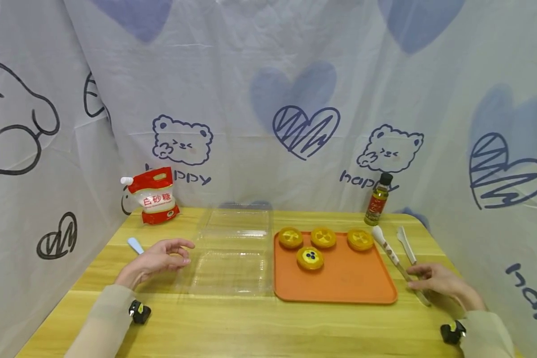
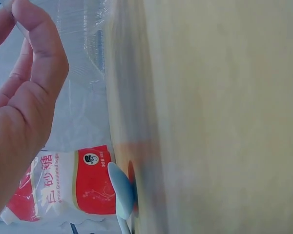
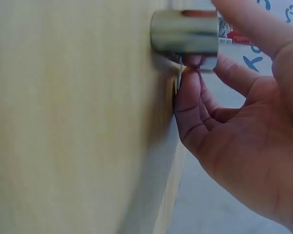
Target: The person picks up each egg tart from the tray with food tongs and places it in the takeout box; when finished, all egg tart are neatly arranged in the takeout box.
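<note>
Your right hand (image 1: 434, 279) pinches shiny metal tongs (image 1: 400, 263) on the wood-grain counter (image 1: 250, 323); left hand (image 1: 154, 258) loose beside the clear plastic box (image 1: 232, 248); pouch (image 1: 154, 196) reads 白砂糖.

1. I count four tarts on the orange tray: three yellow-topped ones in a back row, the left tart (image 1: 290, 237), the middle tart (image 1: 323, 237) and the right tart (image 1: 360, 239); plus one blueberry tart (image 1: 310, 258) in front of them.
2. I see one orange tray (image 1: 353, 283); one clear plastic box (image 1: 232, 253), lying open beside it.
3. One bag of sugar (image 1: 155, 202); one small oil bottle (image 1: 378, 198).
4. One pair of tongs (image 1: 396, 256), with two arms; one pale blue spoon (image 1: 135, 244).
5. Two hands in view: my left hand (image 1: 158, 258); my right hand (image 1: 436, 281).
6. One wooden table (image 1: 250, 323) under all of it.
</note>
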Demonstrator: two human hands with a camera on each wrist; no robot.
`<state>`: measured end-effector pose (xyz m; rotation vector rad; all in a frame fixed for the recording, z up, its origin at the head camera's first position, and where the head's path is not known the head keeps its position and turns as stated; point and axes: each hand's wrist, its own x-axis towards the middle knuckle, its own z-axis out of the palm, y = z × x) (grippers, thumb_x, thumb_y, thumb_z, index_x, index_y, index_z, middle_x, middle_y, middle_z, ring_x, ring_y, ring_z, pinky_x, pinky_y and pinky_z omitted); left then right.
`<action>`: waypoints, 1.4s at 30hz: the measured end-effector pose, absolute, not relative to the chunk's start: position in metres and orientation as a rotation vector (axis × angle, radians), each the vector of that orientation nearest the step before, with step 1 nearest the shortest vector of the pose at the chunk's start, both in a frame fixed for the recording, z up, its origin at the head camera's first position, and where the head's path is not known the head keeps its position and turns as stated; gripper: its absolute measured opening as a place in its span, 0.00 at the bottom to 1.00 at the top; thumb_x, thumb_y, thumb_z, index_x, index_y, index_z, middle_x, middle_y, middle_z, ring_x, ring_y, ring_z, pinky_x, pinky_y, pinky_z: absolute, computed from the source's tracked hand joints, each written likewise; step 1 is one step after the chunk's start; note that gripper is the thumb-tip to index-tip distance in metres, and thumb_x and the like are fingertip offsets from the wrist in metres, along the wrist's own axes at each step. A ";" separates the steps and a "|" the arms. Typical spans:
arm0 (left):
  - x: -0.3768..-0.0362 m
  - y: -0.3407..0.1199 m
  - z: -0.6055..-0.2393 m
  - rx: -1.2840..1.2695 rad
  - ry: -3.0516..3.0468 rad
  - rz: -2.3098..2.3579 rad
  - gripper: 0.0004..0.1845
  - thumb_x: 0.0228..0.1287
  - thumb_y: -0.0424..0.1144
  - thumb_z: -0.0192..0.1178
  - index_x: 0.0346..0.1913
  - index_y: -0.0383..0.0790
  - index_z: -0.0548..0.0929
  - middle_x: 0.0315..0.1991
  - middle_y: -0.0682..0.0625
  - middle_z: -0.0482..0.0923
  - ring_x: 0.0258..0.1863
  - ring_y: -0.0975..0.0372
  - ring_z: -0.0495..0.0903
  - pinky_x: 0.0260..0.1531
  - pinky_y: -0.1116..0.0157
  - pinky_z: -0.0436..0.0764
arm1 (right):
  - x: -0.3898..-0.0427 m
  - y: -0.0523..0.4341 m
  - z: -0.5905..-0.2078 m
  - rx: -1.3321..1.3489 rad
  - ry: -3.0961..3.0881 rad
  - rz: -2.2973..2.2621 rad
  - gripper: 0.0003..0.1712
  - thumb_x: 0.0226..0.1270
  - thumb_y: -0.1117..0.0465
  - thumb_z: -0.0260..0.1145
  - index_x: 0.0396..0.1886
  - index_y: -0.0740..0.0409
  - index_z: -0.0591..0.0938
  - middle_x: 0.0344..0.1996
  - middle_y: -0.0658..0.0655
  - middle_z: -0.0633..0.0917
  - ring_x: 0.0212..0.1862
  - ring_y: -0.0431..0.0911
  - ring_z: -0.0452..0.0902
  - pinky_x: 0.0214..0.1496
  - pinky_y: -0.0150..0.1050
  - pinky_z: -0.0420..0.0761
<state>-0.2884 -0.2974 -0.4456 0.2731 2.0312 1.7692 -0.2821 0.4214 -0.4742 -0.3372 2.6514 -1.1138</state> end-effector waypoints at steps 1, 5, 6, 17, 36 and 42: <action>-0.289 -0.298 -0.445 0.270 2.019 1.776 0.32 0.55 0.32 0.62 0.61 0.27 0.60 0.39 0.43 0.71 0.32 0.57 0.75 0.38 0.58 0.81 | -0.282 0.421 -0.474 -0.340 2.660 -1.102 0.31 0.54 0.56 0.68 0.52 0.73 0.73 0.44 0.64 0.78 0.40 0.46 0.72 0.36 0.33 0.76; -0.289 -0.298 -0.446 0.296 1.985 1.794 0.31 0.57 0.31 0.61 0.60 0.26 0.60 0.38 0.43 0.71 0.32 0.55 0.75 0.38 0.56 0.80 | -0.280 0.418 -0.471 -0.305 2.689 -1.086 0.32 0.54 0.55 0.68 0.53 0.74 0.72 0.47 0.68 0.76 0.43 0.50 0.72 0.38 0.34 0.76; -0.290 -0.298 -0.446 0.301 1.981 1.798 0.30 0.57 0.30 0.60 0.60 0.26 0.60 0.38 0.43 0.71 0.32 0.55 0.75 0.39 0.56 0.80 | -0.280 0.417 -0.470 -0.286 2.706 -1.081 0.32 0.55 0.55 0.68 0.53 0.73 0.72 0.48 0.69 0.76 0.45 0.52 0.72 0.39 0.34 0.75; -0.289 -0.299 -0.448 0.248 1.994 1.798 0.33 0.55 0.31 0.62 0.61 0.27 0.60 0.40 0.42 0.71 0.35 0.52 0.76 0.42 0.52 0.79 | -0.276 0.416 -0.463 -0.109 2.766 -1.276 0.36 0.59 0.52 0.64 0.57 0.77 0.67 0.49 0.75 0.72 0.31 0.47 0.78 0.31 0.37 0.81; -0.289 -0.297 -0.450 0.286 1.988 1.809 0.31 0.57 0.30 0.61 0.61 0.26 0.60 0.39 0.43 0.72 0.34 0.53 0.76 0.40 0.53 0.80 | -0.270 0.411 -0.453 -0.354 3.043 -1.084 0.29 0.62 0.51 0.61 0.55 0.67 0.74 0.49 0.64 0.71 0.42 0.55 0.74 0.37 0.38 0.80; -0.289 -0.297 -0.449 0.295 1.999 1.805 0.31 0.56 0.30 0.61 0.60 0.25 0.59 0.39 0.43 0.71 0.34 0.54 0.76 0.40 0.52 0.80 | -0.273 0.412 -0.454 -0.426 3.081 -0.941 0.28 0.58 0.49 0.64 0.53 0.63 0.77 0.47 0.60 0.74 0.49 0.56 0.69 0.46 0.40 0.77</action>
